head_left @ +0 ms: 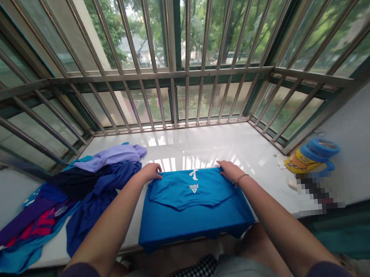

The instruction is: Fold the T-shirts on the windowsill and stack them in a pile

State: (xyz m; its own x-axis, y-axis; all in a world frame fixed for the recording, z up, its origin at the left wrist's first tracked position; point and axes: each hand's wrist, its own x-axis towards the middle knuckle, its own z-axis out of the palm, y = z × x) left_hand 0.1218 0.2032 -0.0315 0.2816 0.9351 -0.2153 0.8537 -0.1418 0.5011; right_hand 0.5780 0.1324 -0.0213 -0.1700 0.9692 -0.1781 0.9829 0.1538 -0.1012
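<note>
On the white stone sill (201,145), a folded blue T-shirt (194,214) lies at the near edge, in front of the person. The left hand (149,172) and right hand (230,170) are apart, each resting flat on a far corner and pressing lightly; even pressure like this keeps the fold smooth. Both reach forward and slant inward.

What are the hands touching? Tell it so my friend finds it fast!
Find the barred window, then the shiny white sill below it. A bright blue shirt lies under the left hand and right hand. Unlike the messy pile beside it, it is folded flat, with a white logo.
</note>
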